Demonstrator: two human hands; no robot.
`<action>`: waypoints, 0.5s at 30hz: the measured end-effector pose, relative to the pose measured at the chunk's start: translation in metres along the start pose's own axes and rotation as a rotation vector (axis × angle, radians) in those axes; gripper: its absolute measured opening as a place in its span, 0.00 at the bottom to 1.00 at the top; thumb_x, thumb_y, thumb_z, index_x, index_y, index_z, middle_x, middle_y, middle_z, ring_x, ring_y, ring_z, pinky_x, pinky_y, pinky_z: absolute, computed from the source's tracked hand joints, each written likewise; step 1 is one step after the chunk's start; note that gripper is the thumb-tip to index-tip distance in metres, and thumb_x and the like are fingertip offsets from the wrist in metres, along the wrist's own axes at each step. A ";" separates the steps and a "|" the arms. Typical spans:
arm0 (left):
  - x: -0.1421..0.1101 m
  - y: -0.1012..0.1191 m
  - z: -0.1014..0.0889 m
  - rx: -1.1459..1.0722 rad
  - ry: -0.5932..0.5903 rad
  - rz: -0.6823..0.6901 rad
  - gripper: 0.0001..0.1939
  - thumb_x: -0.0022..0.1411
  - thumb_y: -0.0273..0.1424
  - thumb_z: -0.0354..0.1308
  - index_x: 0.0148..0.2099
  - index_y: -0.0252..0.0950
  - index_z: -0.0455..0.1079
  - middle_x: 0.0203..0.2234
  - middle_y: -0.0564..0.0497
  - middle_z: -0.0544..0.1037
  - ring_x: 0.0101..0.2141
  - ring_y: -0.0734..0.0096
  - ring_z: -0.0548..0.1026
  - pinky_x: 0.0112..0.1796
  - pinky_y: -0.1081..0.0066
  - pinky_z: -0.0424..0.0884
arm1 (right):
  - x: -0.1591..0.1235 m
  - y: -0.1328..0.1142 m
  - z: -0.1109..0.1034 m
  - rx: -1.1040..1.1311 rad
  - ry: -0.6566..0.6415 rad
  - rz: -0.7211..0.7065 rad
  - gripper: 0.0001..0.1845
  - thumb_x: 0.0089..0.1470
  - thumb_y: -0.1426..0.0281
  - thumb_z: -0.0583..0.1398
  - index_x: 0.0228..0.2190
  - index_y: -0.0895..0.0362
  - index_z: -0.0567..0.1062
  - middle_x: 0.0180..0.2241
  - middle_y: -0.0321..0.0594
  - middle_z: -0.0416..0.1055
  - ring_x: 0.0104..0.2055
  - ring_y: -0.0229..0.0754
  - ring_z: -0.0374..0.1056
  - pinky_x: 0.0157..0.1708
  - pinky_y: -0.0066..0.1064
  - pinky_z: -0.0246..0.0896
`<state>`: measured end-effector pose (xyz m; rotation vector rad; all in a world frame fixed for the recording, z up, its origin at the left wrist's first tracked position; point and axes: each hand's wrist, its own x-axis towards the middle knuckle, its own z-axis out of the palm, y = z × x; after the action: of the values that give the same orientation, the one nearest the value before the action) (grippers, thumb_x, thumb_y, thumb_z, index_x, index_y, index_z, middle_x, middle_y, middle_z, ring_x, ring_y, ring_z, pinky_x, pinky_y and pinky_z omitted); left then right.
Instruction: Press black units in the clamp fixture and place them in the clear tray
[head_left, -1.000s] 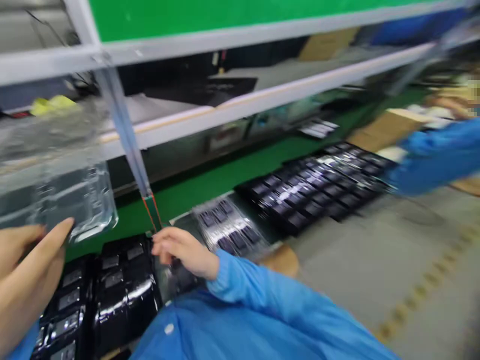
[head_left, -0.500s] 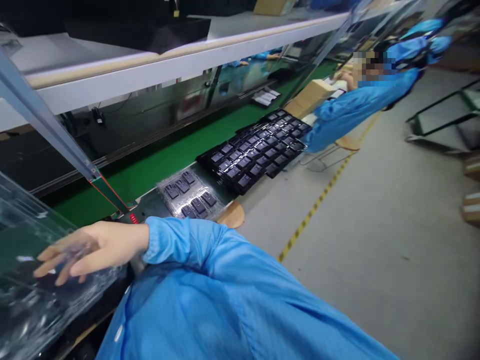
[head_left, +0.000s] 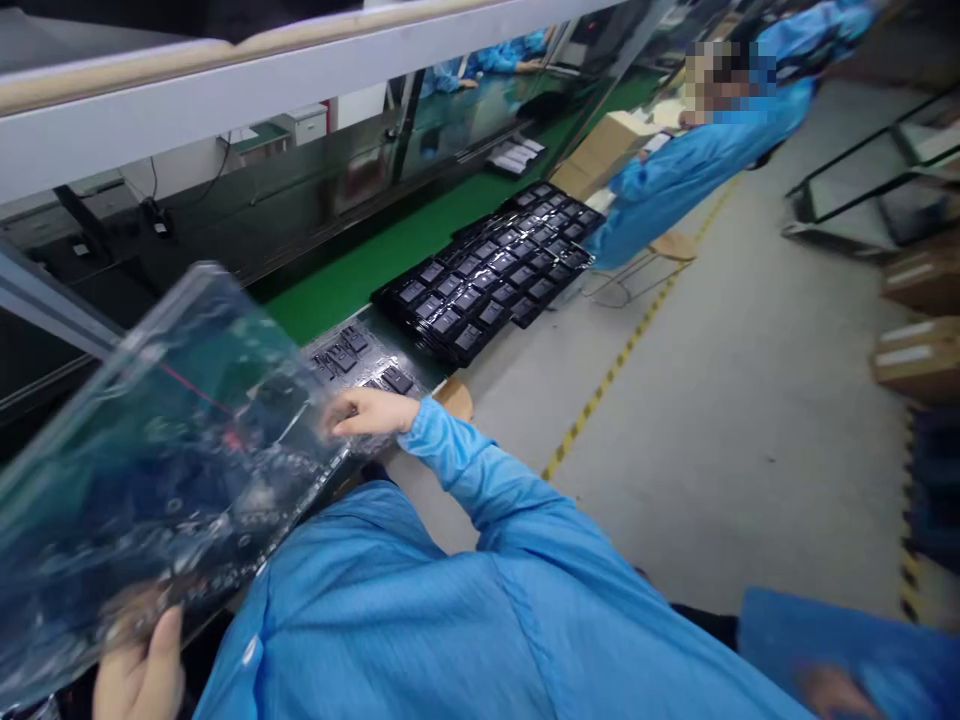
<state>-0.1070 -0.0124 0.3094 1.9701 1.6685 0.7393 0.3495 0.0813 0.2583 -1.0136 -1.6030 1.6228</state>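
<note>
Both my hands hold a large clear plastic tray (head_left: 172, 470), tilted and blurred, with dark shapes showing through it. My left hand (head_left: 140, 668) grips its lower edge at the bottom left of the view. At its upper right edge, the fingers of my right hand (head_left: 367, 412) hold on, just above a plastic-wrapped tray of small black parts (head_left: 352, 360). That wrapped tray is partly hidden behind the clear one. Beyond it lies a wide spread of black trays (head_left: 487, 275) with rows of small dark rectangular pieces.
A green-topped workbench (head_left: 360, 260) runs beneath a white metal shelf (head_left: 225, 75). A co-worker in a blue smock (head_left: 697, 165) stands at its far end by a cardboard box (head_left: 596, 160). Another blue sleeve (head_left: 840, 650) and hand enter at the bottom right. Cardboard boxes (head_left: 919, 360) and yellow-black floor tape (head_left: 622, 350) lie right.
The view has swung away from the shelf toward the floor. The clear tray has come down in front of me, and my right hand has moved from the black trays onto its edge.
</note>
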 end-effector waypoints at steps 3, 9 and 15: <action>0.024 0.017 0.063 -0.124 -0.192 0.069 0.15 0.67 0.51 0.58 0.43 0.51 0.82 0.43 0.53 0.88 0.47 0.44 0.84 0.55 0.45 0.79 | -0.066 0.052 -0.026 -0.033 0.441 0.174 0.34 0.39 0.48 0.79 0.42 0.58 0.85 0.40 0.42 0.84 0.43 0.48 0.78 0.51 0.38 0.73; 0.066 0.083 0.206 -0.389 -0.423 0.000 0.19 0.67 0.50 0.62 0.42 0.39 0.78 0.37 0.45 0.86 0.39 0.54 0.84 0.44 0.57 0.81 | -0.170 0.135 -0.061 -0.158 0.972 0.307 0.42 0.45 0.42 0.71 0.52 0.58 0.78 0.38 0.42 0.78 0.37 0.46 0.72 0.42 0.39 0.70; 0.128 0.095 0.335 -0.421 -0.257 -0.314 0.20 0.66 0.36 0.64 0.56 0.34 0.71 0.31 0.51 0.80 0.33 0.64 0.80 0.41 0.65 0.77 | -0.156 0.204 -0.131 -0.365 1.165 0.420 0.39 0.53 0.43 0.65 0.55 0.59 0.77 0.31 0.38 0.73 0.35 0.46 0.69 0.42 0.39 0.69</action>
<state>0.1993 0.0983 0.1323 1.4081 1.4762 0.6255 0.5566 0.0022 0.0744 -2.0650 -0.8710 0.6126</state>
